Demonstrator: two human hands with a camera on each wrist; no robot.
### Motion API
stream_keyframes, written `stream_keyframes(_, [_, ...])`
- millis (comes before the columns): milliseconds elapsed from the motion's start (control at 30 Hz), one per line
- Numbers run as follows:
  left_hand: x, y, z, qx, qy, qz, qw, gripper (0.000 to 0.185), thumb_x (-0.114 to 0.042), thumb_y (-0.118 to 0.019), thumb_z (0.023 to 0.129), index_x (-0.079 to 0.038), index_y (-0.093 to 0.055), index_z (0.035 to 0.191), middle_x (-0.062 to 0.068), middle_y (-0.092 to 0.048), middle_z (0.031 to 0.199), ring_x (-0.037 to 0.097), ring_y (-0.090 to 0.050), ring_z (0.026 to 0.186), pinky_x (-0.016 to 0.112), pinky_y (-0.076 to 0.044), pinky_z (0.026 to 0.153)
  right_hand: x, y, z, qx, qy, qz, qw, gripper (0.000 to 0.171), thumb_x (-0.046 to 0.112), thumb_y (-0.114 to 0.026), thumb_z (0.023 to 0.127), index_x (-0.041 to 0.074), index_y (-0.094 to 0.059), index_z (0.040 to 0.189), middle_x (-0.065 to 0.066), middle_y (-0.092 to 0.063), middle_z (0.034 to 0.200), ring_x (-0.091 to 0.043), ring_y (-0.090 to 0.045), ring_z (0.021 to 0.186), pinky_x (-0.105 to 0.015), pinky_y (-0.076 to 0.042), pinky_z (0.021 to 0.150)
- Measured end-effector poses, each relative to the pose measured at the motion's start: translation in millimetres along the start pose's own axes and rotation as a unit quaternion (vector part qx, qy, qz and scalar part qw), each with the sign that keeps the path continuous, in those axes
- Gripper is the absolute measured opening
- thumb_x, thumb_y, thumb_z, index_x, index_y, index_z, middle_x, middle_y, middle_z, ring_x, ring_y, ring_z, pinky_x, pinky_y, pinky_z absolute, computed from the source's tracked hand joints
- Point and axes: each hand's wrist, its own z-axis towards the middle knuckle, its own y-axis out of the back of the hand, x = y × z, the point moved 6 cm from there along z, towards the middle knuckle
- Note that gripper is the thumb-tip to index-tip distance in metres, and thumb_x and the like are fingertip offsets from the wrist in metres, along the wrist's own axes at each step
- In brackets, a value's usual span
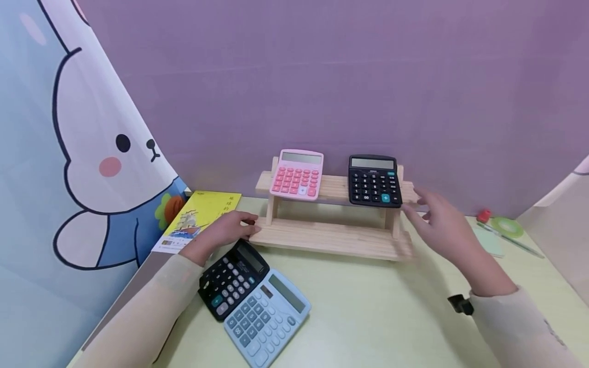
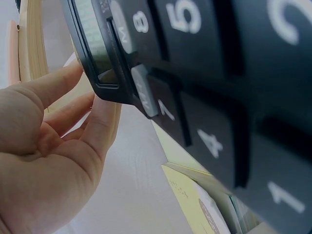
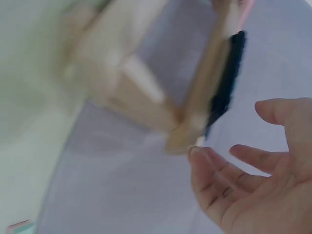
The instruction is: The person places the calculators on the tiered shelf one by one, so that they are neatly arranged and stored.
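Note:
A two-tier wooden shelf (image 1: pixel 322 236) stands on the table, a pink calculator (image 1: pixel 296 175) and a black calculator (image 1: pixel 375 181) leaning on its upper tier. My left hand (image 1: pixel 227 228) grips the left end of the lower board between thumb and fingers; in the left wrist view a black calculator partly hides the fingertips. Beside the right end of the upper board is my right hand (image 1: pixel 439 225), fingers spread and loosely bent. In the right wrist view a fingertip of this hand (image 3: pixel 258 180) meets the board's end, while the thumb stays apart.
In front of the shelf, another black calculator (image 1: pixel 234 278) overlaps a light-blue calculator (image 1: pixel 269 319). A yellow book (image 1: pixel 202 214) lies at the back left. Green tape (image 1: pixel 507 227), a pen (image 1: pixel 515 241), a red item (image 1: pixel 483 215) and a green pad (image 1: pixel 489 242) lie at right.

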Motion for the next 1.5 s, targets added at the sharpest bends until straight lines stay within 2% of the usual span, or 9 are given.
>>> stream_keyframes(167, [2.1, 0.7, 0.1, 0.001, 0.006, 0.000, 1.0000, 0.058, -0.039, -0.062, 0.108, -0.014, -0.052, 0.160, 0.013, -0.062, 0.153, 0.025, -0.067, 0.118, 0.056, -0.050, 0.117, -36, -7, -10, -0.055, -0.029, 0.086, 0.994, 0.060, 0.037, -0.051, 0.112, 0.000, -0.044, 0.159, -0.033, -0.059, 0.144, -0.046, -0.069, 0.110, -0.033, -0.062, 0.075])
stream_keyframes(267, [1.9, 0.9, 0.7, -0.001, 0.003, 0.000, 1.0000, 0.059, -0.040, -0.062, 0.108, -0.014, -0.052, 0.159, 0.013, -0.062, 0.153, 0.025, -0.067, 0.118, 0.056, -0.050, 0.117, -57, -19, -14, -0.039, -0.065, 0.139, 0.987, 0.059, 0.035, -0.049, 0.113, -0.001, -0.042, 0.159, -0.033, -0.059, 0.144, -0.044, -0.071, 0.111, -0.020, -0.059, 0.070])
stream_keyframes(467, [1.8, 1.3, 1.4, 0.000, 0.001, -0.001, 1.0000, 0.059, -0.040, -0.063, 0.108, -0.014, -0.052, 0.159, 0.013, -0.062, 0.152, 0.025, -0.068, 0.116, 0.056, -0.051, 0.116, -83, -52, -19, 0.091, -0.104, 0.238, 0.961, 0.062, 0.026, -0.047, 0.115, -0.010, -0.030, 0.162, -0.040, -0.051, 0.148, -0.026, -0.075, 0.110, -0.034, -0.067, 0.085])
stream_keyframes(633, [1.8, 0.8, 0.8, -0.002, 0.004, 0.000, 1.0000, 0.059, -0.040, -0.062, 0.108, -0.014, -0.052, 0.159, 0.013, -0.062, 0.152, 0.025, -0.068, 0.117, 0.055, -0.050, 0.117, -88, -69, -23, 0.147, -0.116, 0.302, 0.935, 0.065, 0.025, -0.054, 0.113, -0.009, -0.030, 0.162, -0.038, -0.051, 0.149, -0.004, -0.071, 0.100, -0.028, -0.065, 0.088])
stream_keyframes(933, [1.5, 0.8, 1.4, 0.000, 0.006, 0.000, 1.0000, 0.059, -0.041, -0.062, 0.108, -0.015, -0.052, 0.159, 0.013, -0.062, 0.153, 0.027, -0.065, 0.121, 0.057, -0.049, 0.118, -88, -80, -23, 0.178, -0.117, 0.322, 0.923, 0.064, 0.026, -0.054, 0.113, -0.007, -0.032, 0.163, -0.031, -0.055, 0.145, 0.001, -0.067, 0.101, -0.022, -0.062, 0.089])
stream_keyframes(1067, [1.2, 1.2, 1.1, 0.001, 0.007, 0.002, 1.0000, 0.059, -0.041, -0.063, 0.108, -0.014, -0.052, 0.159, 0.013, -0.062, 0.153, 0.026, -0.066, 0.119, 0.057, -0.049, 0.118, -89, -83, -22, 0.190, -0.126, 0.351, 0.908, 0.065, 0.025, -0.054, 0.113, -0.006, -0.029, 0.165, -0.031, -0.051, 0.149, 0.001, -0.067, 0.104, -0.022, -0.062, 0.091])
stream_keyframes(1167, [1.3, 1.3, 0.9, -0.003, 0.009, 0.002, 0.9999, 0.058, -0.040, -0.063, 0.108, -0.015, -0.052, 0.159, 0.012, -0.062, 0.153, 0.026, -0.066, 0.120, 0.056, -0.049, 0.118, -90, -85, -21, 0.196, -0.134, 0.372, 0.897, 0.067, 0.025, -0.056, 0.112, -0.005, -0.028, 0.165, -0.025, -0.053, 0.147, -0.001, -0.067, 0.104, -0.023, -0.062, 0.092])
stream_keyframes(1333, [-0.4, -1.7, -2.2, -0.007, 0.003, 0.015, 0.9999, 0.060, -0.041, -0.061, 0.108, -0.016, -0.049, 0.161, 0.012, -0.061, 0.155, 0.029, -0.063, 0.125, 0.055, -0.051, 0.115, -92, -86, -21, 0.197, -0.132, 0.383, 0.893, 0.066, 0.024, -0.056, 0.112, -0.005, -0.029, 0.165, -0.009, -0.059, 0.133, -0.003, -0.067, 0.103, -0.024, -0.062, 0.091])
stream_keyframes(1500, [-3.4, 5.3, -17.2, -0.056, -0.027, 0.065, 0.9960, 0.064, -0.041, -0.063, 0.107, -0.017, -0.044, 0.164, 0.016, -0.050, 0.165, 0.038, -0.054, 0.145, 0.061, -0.049, 0.117, -94, -85, -20, 0.198, -0.130, 0.385, 0.892, 0.064, 0.023, -0.055, 0.113, -0.005, -0.030, 0.164, -0.003, -0.060, 0.125, -0.004, -0.066, 0.102, -0.024, -0.062, 0.090])
